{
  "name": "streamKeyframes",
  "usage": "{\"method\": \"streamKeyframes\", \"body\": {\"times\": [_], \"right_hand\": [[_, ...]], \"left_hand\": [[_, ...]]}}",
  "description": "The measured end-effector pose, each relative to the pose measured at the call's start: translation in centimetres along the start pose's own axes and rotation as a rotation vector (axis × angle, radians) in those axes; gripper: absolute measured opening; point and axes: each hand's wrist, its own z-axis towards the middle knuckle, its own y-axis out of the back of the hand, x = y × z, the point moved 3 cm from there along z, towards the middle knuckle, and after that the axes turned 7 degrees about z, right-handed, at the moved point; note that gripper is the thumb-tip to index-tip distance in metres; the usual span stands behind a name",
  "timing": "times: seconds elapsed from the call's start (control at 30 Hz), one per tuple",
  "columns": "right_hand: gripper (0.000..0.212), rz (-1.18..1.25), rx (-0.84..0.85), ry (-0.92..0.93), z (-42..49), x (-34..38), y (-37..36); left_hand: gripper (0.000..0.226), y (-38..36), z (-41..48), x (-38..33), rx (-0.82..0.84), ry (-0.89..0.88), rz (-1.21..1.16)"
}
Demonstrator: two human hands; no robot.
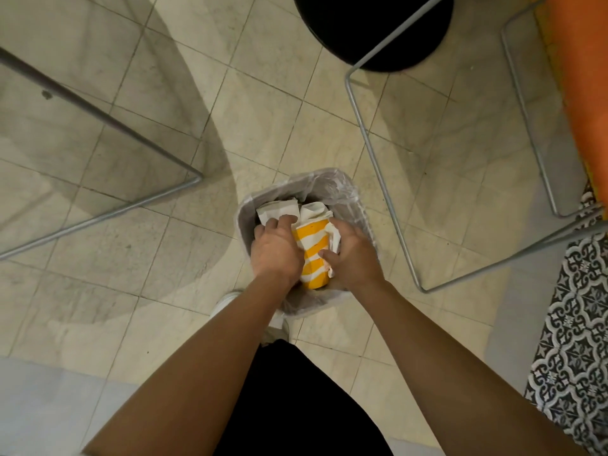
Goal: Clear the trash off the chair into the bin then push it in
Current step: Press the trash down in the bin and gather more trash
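Observation:
A small bin (348, 195) lined with a clear plastic bag stands on the tiled floor below me. Over its mouth both my hands hold a yellow-and-white striped paper cup (312, 255) lying on its side. My left hand (276, 251) presses on the cup's left side, its fingers reaching onto a white paper bag (279, 209). My right hand (352, 255) curls round the cup's right side together with crumpled white napkins (316, 210). An orange chair seat (579, 77) shows at the right edge, on a grey wire frame (371, 153).
A round black stool or seat (371, 24) sits at the top. A glass table with grey metal legs (108, 212) fills the left. A patterned black-and-white tile surface (572, 340) is at the lower right. My shoe (227, 301) stands just left of the bin.

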Motion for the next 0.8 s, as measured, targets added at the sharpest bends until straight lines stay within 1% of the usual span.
{"method": "streamKeyframes", "body": {"times": [0.17, 0.33, 0.47, 0.57, 0.7, 0.8], "right_hand": [[0.064, -0.091, -0.021, 0.009, -1.8, 2.8, 2.1], [0.063, -0.12, 0.007, 0.028, -4.2, 6.4, 3.9], [0.05, -0.171, -0.02, 0.11, -6.8, 9.9, 5.7], [0.042, -0.143, -0.044, 0.171, -8.4, 12.5, 6.8], [0.035, -0.18, -0.065, 0.249, -9.9, 15.8, 7.8], [0.035, -0.194, -0.074, 0.301, -10.9, 18.6, 8.4]], "left_hand": [[0.055, 3.3, -2.5, 0.1, -0.039, -0.029, -0.043], [0.047, 7.5, -5.3, 0.2, -0.128, -0.052, -0.147], [0.042, 11.6, -7.7, -0.1, -0.195, -0.077, -0.198], [0.039, 14.5, -9.2, 0.0, -0.258, -0.107, -0.248], [0.035, 17.9, -10.8, 0.7, -0.304, -0.113, -0.281], [0.036, 20.6, -12.2, 1.4, -0.348, -0.124, -0.265]]}}
